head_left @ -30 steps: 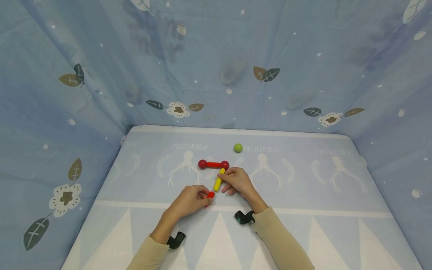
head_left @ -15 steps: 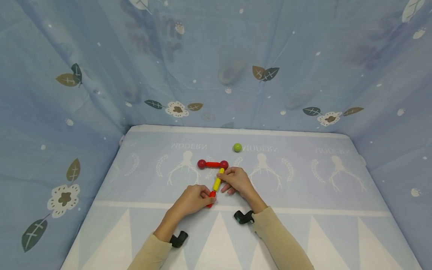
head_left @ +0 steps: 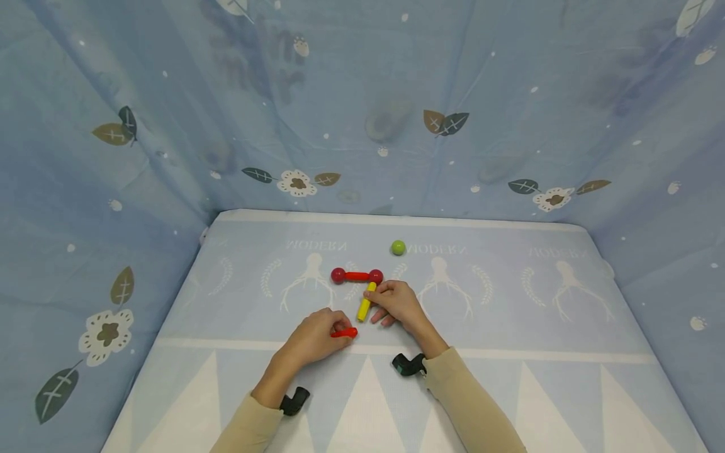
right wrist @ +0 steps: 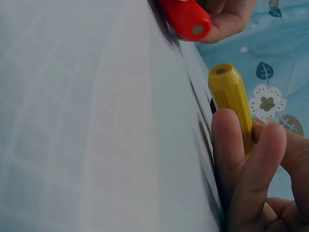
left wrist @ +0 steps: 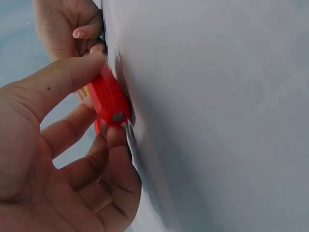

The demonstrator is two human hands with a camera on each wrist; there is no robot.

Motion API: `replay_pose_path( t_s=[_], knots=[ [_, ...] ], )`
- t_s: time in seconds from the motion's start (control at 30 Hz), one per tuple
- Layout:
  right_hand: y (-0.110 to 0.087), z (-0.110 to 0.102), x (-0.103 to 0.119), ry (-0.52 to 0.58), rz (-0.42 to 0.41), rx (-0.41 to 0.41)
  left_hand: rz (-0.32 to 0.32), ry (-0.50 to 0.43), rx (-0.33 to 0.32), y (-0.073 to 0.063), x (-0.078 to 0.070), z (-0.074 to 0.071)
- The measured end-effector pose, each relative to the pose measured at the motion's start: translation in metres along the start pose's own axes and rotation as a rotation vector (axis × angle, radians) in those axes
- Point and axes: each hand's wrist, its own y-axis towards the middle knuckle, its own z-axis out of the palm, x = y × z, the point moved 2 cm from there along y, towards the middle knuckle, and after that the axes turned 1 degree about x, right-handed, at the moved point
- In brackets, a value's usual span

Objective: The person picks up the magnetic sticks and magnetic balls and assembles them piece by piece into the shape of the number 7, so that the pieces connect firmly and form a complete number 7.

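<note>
In the head view, my left hand (head_left: 317, 336) pinches a short red magnetic rod (head_left: 344, 332) between thumb and fingers, its free end pointing right. A metal disc shows in that rod's tip in both wrist views. My right hand (head_left: 399, 302) holds a yellow magnetic rod (head_left: 364, 308), slanted, its far end against a dark red ball (head_left: 376, 277). The yellow rod's near end is apart from the held red rod. From that ball another red rod (head_left: 357, 276) runs left to a second dark red ball (head_left: 338, 275).
A green ball (head_left: 398, 247) lies alone farther back on the patterned tabletop (head_left: 498, 283). Blue printed curtain (head_left: 351, 113) hangs behind the table and along both sides.
Half a second ago the red rod in my left hand met the yellow rod's near end, in line with it. Now it has drawn away leftward and turned sideways. My right hand stays put.
</note>
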Motion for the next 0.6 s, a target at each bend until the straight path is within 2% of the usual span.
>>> replay_pose_path(
  t_s=[0.17,0.3,0.47,0.6],
  knots=[
    [0.0003,-0.0002,-0.0009,-0.008,0.001,-0.001,-0.017,0.072,-0.025,-0.005,0.0013,-0.0028],
    [0.0004,-0.0001,-0.0014,-0.006,-0.002,-0.002,-0.01,0.083,-0.053,-0.0059,0.0024,-0.0038],
    [0.0,0.0003,-0.0009,-0.003,-0.004,-0.005,0.018,0.069,-0.071,-0.0062,0.0026,-0.0052],
    [0.0003,0.0005,-0.0011,-0.003,-0.004,-0.007,-0.049,-0.004,-0.09,-0.0052,0.0032,-0.005]
  ],
)
